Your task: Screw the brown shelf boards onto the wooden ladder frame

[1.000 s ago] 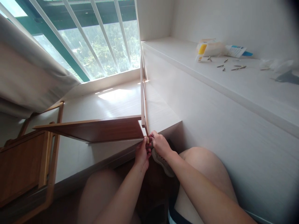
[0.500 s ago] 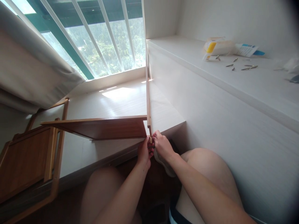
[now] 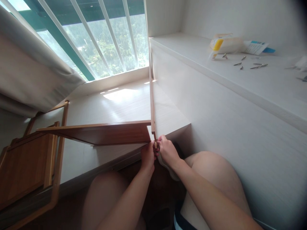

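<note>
A brown wooden panel point(image 3: 120, 133) stands on the pale ledge, its right end meeting an upright wooden strip point(image 3: 153, 105). At their near corner, a small light-coloured wooden end piece point(image 3: 155, 145) shows between my hands. My left hand point(image 3: 147, 156) is closed around this piece from the left, its fingers curled beneath. From the right, my right hand point(image 3: 168, 150) pinches at the same spot with thumb and fingertips together. Whatever lies between those fingertips is too small and hidden to name.
Several small metal screws or bolts point(image 3: 259, 65) lie on the white shelf point(image 3: 192, 48) at right, near a clear plastic packet point(image 3: 230, 44) and a white-and-blue tube or packet point(image 3: 257, 47). More wooden frames point(image 3: 28, 163) lean at left below a curtain point(image 3: 35, 64). A barred window is behind.
Both hands stay at the corner with only slight finger movement. The view has shifted a little, and the panel's left end appears slightly lower and farther left.
</note>
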`<state>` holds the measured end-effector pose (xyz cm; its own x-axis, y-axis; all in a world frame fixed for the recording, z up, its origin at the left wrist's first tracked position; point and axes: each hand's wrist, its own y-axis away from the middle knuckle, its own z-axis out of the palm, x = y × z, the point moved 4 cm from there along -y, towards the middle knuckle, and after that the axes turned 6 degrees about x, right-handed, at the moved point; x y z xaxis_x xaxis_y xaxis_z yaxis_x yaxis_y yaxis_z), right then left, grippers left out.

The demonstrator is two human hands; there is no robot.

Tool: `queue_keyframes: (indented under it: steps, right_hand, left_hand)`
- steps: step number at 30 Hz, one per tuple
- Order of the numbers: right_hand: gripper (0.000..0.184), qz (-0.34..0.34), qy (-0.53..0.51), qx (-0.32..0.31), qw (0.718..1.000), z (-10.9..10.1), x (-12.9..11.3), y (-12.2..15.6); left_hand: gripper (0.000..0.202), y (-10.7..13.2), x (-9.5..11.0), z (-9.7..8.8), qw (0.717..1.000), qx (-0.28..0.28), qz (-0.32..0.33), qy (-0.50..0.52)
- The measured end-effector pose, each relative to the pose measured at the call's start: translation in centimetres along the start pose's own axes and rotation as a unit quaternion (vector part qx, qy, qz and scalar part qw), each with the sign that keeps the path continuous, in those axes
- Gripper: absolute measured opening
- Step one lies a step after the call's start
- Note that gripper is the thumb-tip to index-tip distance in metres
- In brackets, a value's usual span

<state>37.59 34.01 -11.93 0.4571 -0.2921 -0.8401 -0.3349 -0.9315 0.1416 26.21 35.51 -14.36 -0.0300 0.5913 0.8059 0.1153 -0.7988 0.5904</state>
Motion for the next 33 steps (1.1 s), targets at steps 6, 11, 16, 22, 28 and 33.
queue_keyframes:
  steps: [6, 11, 16, 22, 28, 33]
  right_hand:
    - [0.007, -0.032, 0.057, -0.010, 0.998, 0.0, -0.1, 0.0]
    - [0.009, -0.028, 0.053, -0.004, 0.998, 0.1, 0.1, -0.2]
    - [0.014, -0.042, 0.109, -0.013, 0.993, 0.4, -0.1, 0.2]
    - [0.012, -0.077, 0.143, -0.018, 0.986, 0.2, -0.7, 0.4]
    - [0.017, -0.071, 0.068, -0.060, 0.993, 0.8, -0.4, 0.7]
    - [0.017, -0.041, 0.004, -0.047, 0.998, 0.8, 0.0, 0.6]
  left_hand:
    - [0.042, -0.1, -0.2, -0.1, 1.000, -0.004, -0.010, 0.011]
    - [0.044, 0.0, -0.5, -0.1, 0.999, -0.022, -0.027, 0.040]
    - [0.043, 0.1, -0.5, -0.2, 0.997, -0.037, -0.033, 0.058]
    - [0.042, 0.0, -0.7, -0.4, 0.996, -0.045, -0.042, 0.070]
    - [0.045, 0.0, -0.8, -0.7, 0.993, -0.052, -0.054, 0.092]
    - [0.048, 0.2, -0.9, -0.8, 0.992, -0.054, -0.063, 0.093]
